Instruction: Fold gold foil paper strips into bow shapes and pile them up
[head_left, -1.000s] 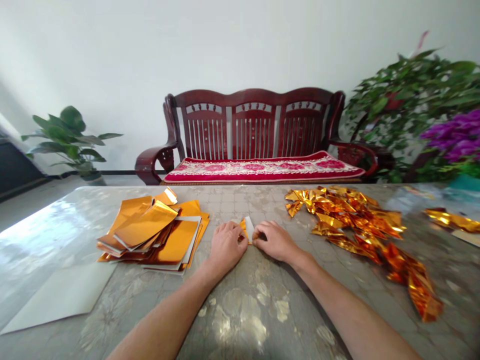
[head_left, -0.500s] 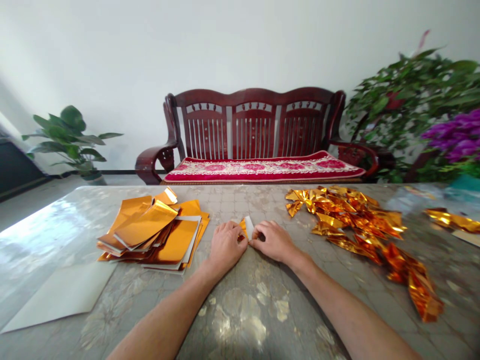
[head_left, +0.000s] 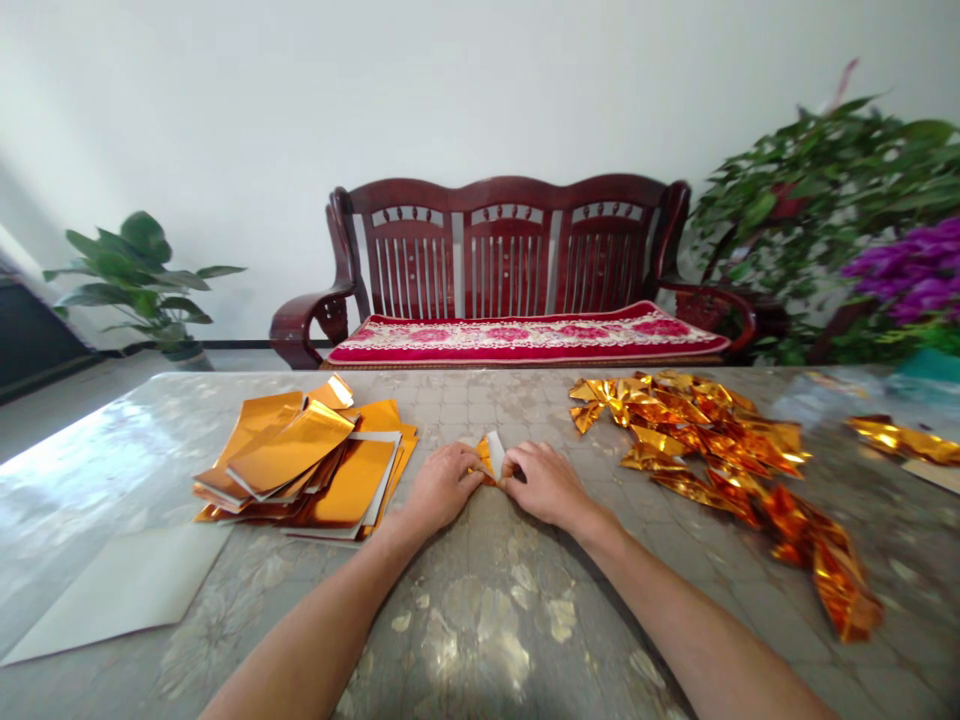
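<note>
The left hand [head_left: 441, 488] has flattened lower; with the right hand [head_left: 544, 486] it pinches a small folded gold-and-white foil piece [head_left: 486, 458] in a narrow fingertip grip at twelve o'clock, a stack of flat gold foil sheets [head_left: 300, 465] at ten o'clock.

A home sitting room: carved wooden bench [head_left: 507, 250], red cushion [head_left: 528, 338], potted plant [head_left: 141, 275]

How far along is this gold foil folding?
Looks done: the creased foil heap on the right. In hand: a small folded foil piece, pinched between the left hand and right hand. Left to do, it seems: the flat foil stack, its sheets still largely uncreased.
</note>
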